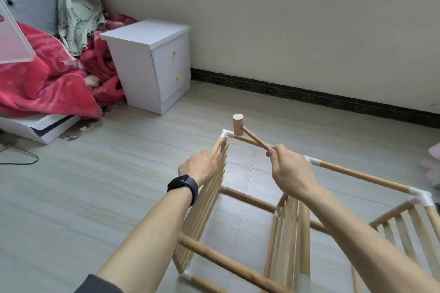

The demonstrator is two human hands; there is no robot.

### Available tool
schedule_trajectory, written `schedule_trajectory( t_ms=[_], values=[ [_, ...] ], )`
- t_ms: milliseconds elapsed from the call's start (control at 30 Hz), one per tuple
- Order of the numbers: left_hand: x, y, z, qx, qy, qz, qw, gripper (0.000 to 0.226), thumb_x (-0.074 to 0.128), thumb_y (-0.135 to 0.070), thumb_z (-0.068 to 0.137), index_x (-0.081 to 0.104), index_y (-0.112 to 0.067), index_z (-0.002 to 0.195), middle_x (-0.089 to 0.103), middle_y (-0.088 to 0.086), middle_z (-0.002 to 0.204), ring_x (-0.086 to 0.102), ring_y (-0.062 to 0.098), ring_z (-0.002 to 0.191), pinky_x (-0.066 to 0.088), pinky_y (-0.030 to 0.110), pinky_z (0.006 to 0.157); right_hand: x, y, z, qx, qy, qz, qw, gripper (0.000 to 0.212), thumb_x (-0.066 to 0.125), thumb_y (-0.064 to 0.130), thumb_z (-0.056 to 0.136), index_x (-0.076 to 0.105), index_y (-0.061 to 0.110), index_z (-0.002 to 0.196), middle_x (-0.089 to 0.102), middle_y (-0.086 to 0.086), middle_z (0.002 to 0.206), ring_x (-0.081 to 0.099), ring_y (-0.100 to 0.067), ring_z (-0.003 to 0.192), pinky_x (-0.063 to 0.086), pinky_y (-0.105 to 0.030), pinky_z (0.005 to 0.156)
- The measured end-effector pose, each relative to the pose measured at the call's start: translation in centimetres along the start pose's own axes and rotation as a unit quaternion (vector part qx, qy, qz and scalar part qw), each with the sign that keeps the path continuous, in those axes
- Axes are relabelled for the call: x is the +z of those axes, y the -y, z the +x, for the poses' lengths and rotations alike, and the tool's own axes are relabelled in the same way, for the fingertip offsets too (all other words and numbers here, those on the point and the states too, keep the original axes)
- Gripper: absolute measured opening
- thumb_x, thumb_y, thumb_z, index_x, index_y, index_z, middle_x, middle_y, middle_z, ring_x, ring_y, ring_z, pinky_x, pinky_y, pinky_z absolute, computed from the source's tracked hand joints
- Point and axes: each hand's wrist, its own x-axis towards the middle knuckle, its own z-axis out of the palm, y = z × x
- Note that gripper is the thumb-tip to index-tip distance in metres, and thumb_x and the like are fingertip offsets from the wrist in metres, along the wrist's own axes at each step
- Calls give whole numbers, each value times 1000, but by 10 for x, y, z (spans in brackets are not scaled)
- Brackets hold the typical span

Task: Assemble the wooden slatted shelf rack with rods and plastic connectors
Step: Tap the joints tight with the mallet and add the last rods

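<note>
The wooden rack lies on its side on the floor, its slatted shelves [209, 200] standing on edge and joined by round rods [364, 176]. White plastic connectors cap the corners; one white connector [224, 135] is at the far top corner. My left hand [199, 167] grips the top edge of the left slatted shelf just below that corner. My right hand [289, 169] holds the handle of a small wooden mallet [238, 124], whose head sits right beside the far connector.
A white two-drawer nightstand [152, 64] stands at the back left by the wall. A bed with a red blanket [47, 78] fills the left side. A dark cable [21, 162] lies on the floor at left. Pale tile floor [119, 173] surrounds the rack.
</note>
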Motion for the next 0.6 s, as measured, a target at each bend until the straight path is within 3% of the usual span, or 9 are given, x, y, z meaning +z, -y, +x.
schedule_trajectory(
  t_ms=[67, 133, 267, 367, 433, 533, 600],
  values=[
    [8, 0, 8, 13, -26, 16, 999, 59, 21, -57, 104, 60, -13, 112, 66, 8, 99, 62, 32, 91, 47, 38, 76, 8, 1, 19, -15, -21, -15, 1000, 34, 27, 43, 107, 56, 25, 101, 61, 7, 78, 58, -23, 74, 46, -43, 69],
    [13, 0, 12, 28, -55, 40, 997, 57, 21, -54, 106, 59, -12, 111, 68, 13, 104, 62, 35, 95, 39, 38, 72, 17, 3, 32, -28, -26, -16, 999, 32, 28, 42, 107, 54, 25, 99, 56, 10, 74, 53, -17, 69, 36, -37, 59],
    [16, 1, 13, 43, -62, 35, 997, 54, 22, -51, 107, 58, -11, 111, 68, 14, 104, 58, 34, 87, 37, 37, 71, 31, 12, 51, -42, 0, -19, 999, 34, 28, 39, 109, 54, 19, 98, 57, 4, 73, 55, -23, 68, 36, -39, 59],
    [18, 2, 14, 44, -69, 47, 996, 53, 23, -49, 107, 58, -11, 113, 68, 13, 103, 63, 35, 92, 37, 37, 70, 37, 21, 58, -75, -88, 73, 991, 33, 28, 36, 110, 53, 17, 100, 57, 3, 69, 54, -20, 58, 39, -35, 51],
    [19, 2, 14, 42, -73, 53, 995, 52, 23, -49, 107, 58, -11, 113, 68, 12, 102, 59, 33, 85, 37, 37, 69, 41, 22, 57, -81, -107, 83, 987, 31, 28, 32, 111, 50, 13, 101, 55, 2, 67, 53, -20, 54, 43, -36, 49],
    [18, 1, 13, 41, -75, 57, 995, 51, 23, -48, 108, 58, -11, 114, 69, 13, 102, 56, 31, 82, 36, 37, 69, 45, 19, 58, -16, 40, -61, 997, 31, 25, 34, 110, 48, 16, 98, 60, -5, 73, 57, -27, 63, 51, -44, 58],
    [19, 0, 12, 45, -77, 58, 994, 51, 24, -48, 108, 58, -10, 114, 69, 13, 103, 63, 33, 91, 37, 36, 70, 46, 18, 61, -35, -2, -22, 999, 33, 27, 35, 109, 50, 15, 97, 60, -5, 73, 55, -25, 62, 43, -40, 54]
  ],
)
